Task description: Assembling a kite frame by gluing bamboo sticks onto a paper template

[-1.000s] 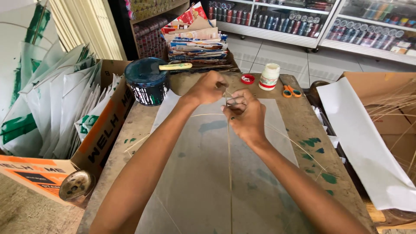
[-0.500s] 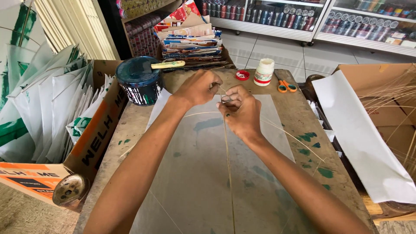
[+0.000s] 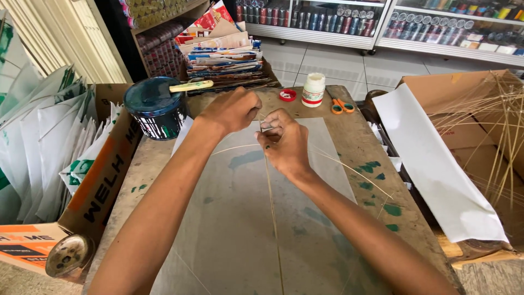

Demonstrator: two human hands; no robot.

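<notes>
Pinching at the crossing of two thin bamboo sticks, both hands are working at the upper centre of the frame, over the far end of the bench point(image 3: 349, 136). The right hand point(image 3: 286, 145) is closing its fingers point(image 3: 268, 130) on the top of the upright stick point(image 3: 271, 207), whose long axis is running from the crossing straight down toward the bottom edge of the frame. The left hand point(image 3: 232, 109) is sitting just beside it, up and to the left, with its fingers curled together at the same crossing; whether it is gripping a thread or the stick itself cannot be told. The right hand is lying nearer to the upright stick. The bowed stick point(image 3: 333, 160) is arcing across beneath the hands, its right end sweeping down toward the green paint spots. Both sticks are lying on one translucent paper sheet point(image 3: 229, 229). Counted on the bench beyond the hands: one dark paint can point(image 3: 155, 112) with one yellow-handled brush point(image 3: 191, 86) across it, one white glue bottle point(image 3: 313, 90), one red cap point(image 3: 287, 95), one pair of orange scissors point(image 3: 341, 105). One cardboard box point(image 3: 98, 180) of finished white kites is standing at the left; a bundle of spare sticks point(image 3: 502, 120) is lying at the right.
</notes>
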